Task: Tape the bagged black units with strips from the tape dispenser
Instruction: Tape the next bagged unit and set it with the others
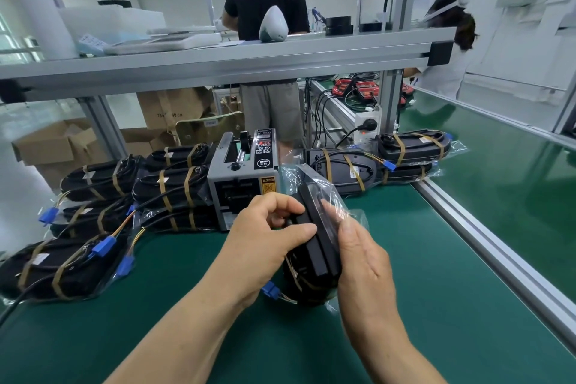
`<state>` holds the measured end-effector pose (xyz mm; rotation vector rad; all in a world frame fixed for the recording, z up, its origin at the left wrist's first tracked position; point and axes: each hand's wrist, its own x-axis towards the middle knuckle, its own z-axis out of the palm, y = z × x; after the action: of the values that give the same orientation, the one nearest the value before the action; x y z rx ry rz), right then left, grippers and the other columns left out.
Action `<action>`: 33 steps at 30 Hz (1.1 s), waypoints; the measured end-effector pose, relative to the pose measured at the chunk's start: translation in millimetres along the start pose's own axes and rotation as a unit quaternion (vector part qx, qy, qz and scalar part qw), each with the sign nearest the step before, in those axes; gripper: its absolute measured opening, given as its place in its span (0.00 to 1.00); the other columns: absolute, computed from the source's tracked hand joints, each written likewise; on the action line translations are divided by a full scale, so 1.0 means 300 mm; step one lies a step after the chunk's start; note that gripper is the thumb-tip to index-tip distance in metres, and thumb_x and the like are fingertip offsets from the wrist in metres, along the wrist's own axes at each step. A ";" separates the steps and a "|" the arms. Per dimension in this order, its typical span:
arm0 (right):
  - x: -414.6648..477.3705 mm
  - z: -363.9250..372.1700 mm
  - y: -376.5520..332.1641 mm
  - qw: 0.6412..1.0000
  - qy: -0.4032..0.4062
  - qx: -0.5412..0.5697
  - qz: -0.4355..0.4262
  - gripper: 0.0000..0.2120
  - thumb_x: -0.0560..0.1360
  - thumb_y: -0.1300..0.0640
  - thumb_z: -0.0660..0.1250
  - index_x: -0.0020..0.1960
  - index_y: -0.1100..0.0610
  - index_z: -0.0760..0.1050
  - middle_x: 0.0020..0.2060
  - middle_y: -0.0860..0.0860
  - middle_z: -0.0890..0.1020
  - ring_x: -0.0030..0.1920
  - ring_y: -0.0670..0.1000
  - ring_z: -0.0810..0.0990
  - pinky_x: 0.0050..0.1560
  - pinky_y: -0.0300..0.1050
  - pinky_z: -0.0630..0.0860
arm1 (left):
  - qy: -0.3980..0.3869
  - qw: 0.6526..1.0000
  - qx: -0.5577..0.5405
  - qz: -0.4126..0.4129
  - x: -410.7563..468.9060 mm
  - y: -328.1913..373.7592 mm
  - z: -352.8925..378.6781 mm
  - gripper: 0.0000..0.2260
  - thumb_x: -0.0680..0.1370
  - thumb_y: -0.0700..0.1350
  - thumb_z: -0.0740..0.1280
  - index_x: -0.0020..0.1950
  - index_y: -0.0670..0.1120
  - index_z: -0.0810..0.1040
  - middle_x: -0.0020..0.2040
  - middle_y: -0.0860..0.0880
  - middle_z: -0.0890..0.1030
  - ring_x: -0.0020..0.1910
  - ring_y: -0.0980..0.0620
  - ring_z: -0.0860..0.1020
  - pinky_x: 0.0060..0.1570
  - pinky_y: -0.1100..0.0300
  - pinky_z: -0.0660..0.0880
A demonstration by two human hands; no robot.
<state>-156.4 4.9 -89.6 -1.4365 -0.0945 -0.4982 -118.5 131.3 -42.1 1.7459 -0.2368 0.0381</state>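
Observation:
A black unit point(314, 246) in a clear plastic bag stands tilted on edge above the green mat, just in front of the grey tape dispenser point(241, 181). My left hand point(268, 240) grips its left edge with curled fingers and thumb. My right hand point(364, 262) holds its right side, the thumb pressing the bag film against the unit. A blue connector point(270, 290) on thin wires hangs from the unit's lower end. Whether a tape strip is on my fingers is not visible.
Taped bagged units are stacked left of the dispenser point(103, 196) and behind to the right point(383, 159). An aluminium rail point(498, 262) borders the mat on the right. A shelf beam point(218, 65) crosses overhead. Two persons point(268, 40) work beyond the bench.

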 end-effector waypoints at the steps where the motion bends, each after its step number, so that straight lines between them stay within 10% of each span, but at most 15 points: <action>1: -0.002 0.001 -0.003 1.000 -0.002 -0.003 0.000 0.16 0.80 0.42 0.53 0.58 0.32 0.78 0.54 0.40 0.85 0.57 0.43 0.83 0.60 0.52 0.77 | 0.007 1.000 -0.003 0.002 -0.006 0.001 0.006 0.10 0.65 0.47 0.76 0.44 0.55 0.81 0.51 0.48 0.79 0.50 0.52 0.76 0.53 0.58 0.74; 15: 0.013 0.028 0.058 0.998 -0.036 0.009 -0.057 0.17 0.81 0.52 0.55 0.67 0.47 0.74 0.64 0.36 0.78 0.67 0.39 0.75 0.68 0.36 0.70 | 0.102 0.960 0.142 0.220 -0.022 -0.069 0.016 0.13 0.74 0.37 0.72 0.50 0.54 0.77 0.51 0.56 0.73 0.52 0.58 0.76 0.52 0.71 0.70; 20: -0.045 -0.064 0.074 0.992 -0.124 -0.001 0.013 0.25 0.69 0.46 0.70 0.67 0.44 0.76 0.64 0.39 0.80 0.66 0.42 0.77 0.68 0.42 0.74 | 0.103 0.941 0.157 0.280 -0.085 -0.178 0.002 0.11 0.71 0.45 0.71 0.51 0.53 0.75 0.50 0.56 0.72 0.50 0.53 0.76 0.51 0.68 0.71; 24: -0.082 -0.081 0.051 0.987 -0.038 -0.145 0.055 0.35 0.65 0.49 0.78 0.69 0.39 0.70 0.65 0.33 0.76 0.65 0.30 0.72 0.66 0.33 0.69 | 0.100 0.932 0.176 0.300 -0.137 -0.251 0.033 0.13 0.69 0.44 0.72 0.50 0.51 0.72 0.49 0.53 0.72 0.50 0.56 0.74 0.51 0.69 0.69; 33: -0.116 -0.015 0.049 0.986 -0.009 -0.133 0.098 0.22 0.78 0.42 0.54 0.68 0.44 0.74 0.55 0.28 0.76 0.55 0.21 0.70 0.51 0.17 0.64 | 0.096 0.927 0.184 0.311 -0.185 -0.306 0.036 0.13 0.68 0.46 0.71 0.47 0.50 0.70 0.46 0.50 0.72 0.48 0.60 0.72 0.51 0.74 0.68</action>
<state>-182.9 10.9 -116.3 -1.6916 0.1035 -0.3442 -157.5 143.8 -141.9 1.9548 -0.6667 0.7547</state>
